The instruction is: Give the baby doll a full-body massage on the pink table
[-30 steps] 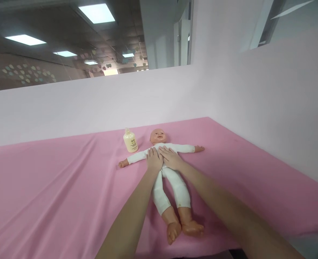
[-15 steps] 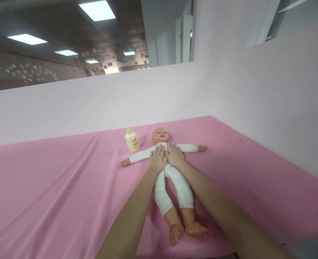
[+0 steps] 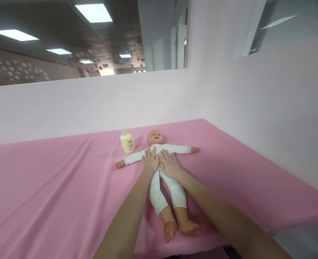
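Right hand point(image 3: 170, 166) slightly lower, seemingly just apart from left hand point(image 3: 151, 162), both flat on doll point(image 3: 174, 187)

The left hand point(image 3: 151, 162) and right hand point(image 3: 170, 164) of a person are bare, with slim, tapering fingers point(image 3: 153, 154) and narrow wrists point(image 3: 147, 173), as seen from a head-worn camera. The left forearm point(image 3: 126, 216) and right forearm point(image 3: 218, 207), also uncovered, are smooth in outline and broaden toward the lower edge of the frame, which crops them. Fingernails are too small to make out.
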`<state>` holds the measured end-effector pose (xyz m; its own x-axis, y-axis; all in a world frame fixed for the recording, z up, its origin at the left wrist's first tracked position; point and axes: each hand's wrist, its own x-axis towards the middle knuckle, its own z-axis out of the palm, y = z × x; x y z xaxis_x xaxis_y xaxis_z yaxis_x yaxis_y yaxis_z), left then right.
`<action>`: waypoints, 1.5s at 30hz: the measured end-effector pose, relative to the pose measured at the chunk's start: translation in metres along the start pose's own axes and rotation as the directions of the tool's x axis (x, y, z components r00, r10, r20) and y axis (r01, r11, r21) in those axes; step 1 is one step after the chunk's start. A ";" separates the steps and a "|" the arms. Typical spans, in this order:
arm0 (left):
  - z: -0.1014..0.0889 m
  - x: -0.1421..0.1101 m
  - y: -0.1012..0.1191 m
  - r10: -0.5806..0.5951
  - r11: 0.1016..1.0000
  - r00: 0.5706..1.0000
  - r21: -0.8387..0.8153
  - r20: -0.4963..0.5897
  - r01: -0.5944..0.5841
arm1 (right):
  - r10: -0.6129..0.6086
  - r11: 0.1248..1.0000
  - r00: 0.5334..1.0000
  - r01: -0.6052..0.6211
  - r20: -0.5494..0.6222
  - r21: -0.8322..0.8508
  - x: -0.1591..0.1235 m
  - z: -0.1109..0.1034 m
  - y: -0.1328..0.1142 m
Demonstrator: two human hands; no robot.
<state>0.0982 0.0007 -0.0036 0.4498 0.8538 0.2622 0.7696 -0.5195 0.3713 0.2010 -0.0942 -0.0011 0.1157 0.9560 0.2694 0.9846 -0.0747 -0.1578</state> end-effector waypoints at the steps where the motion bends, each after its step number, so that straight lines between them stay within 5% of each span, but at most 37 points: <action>1: 0.001 0.001 -0.002 -0.011 1.000 1.000 -0.009 0.001 0.011 | -0.052 0.999 0.999 0.052 0.014 0.005 -0.003 -0.003 -0.002; 6: 0.002 0.001 -0.024 -0.066 0.997 0.997 -0.040 0.033 0.067 | -0.266 0.963 0.963 0.262 0.048 0.063 -0.010 -0.014 -0.020; 13: 0.002 -0.014 -0.044 -0.040 0.999 0.999 -0.023 0.012 0.040 | -0.304 0.950 0.950 0.297 0.075 0.093 0.025 -0.013 -0.031; 20: -0.005 -0.011 -0.044 -0.198 0.971 0.980 -0.146 -0.028 0.191 | -0.011 0.998 1.000 0.012 -0.017 0.065 0.051 0.001 -0.007; 25: -0.003 -0.007 -0.047 -0.241 0.959 0.967 -0.170 -0.078 0.226 | 0.273 0.956 0.959 -0.279 0.077 0.093 0.047 0.001 0.030; 35: -0.009 -0.012 -0.064 -0.371 0.927 0.910 -0.135 -0.184 0.350 | 0.383 0.924 0.910 -0.380 0.160 -0.054 0.017 -0.021 0.095; 40: -0.016 -0.016 -0.069 -0.372 0.928 0.912 -0.092 -0.171 0.361 | 0.420 0.907 0.885 -0.416 0.202 -0.065 0.034 -0.030 0.084; 45: -0.015 -0.017 -0.071 -0.330 0.944 0.931 -0.038 -0.155 0.328 | 0.344 0.935 0.912 -0.354 0.223 0.003 0.057 -0.025 0.032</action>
<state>0.0289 0.0229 -0.0213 0.0945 0.9611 0.2594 0.8569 -0.2111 0.4702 0.2428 -0.0489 0.0332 0.4153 0.9095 -0.0202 0.8798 -0.4072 -0.2454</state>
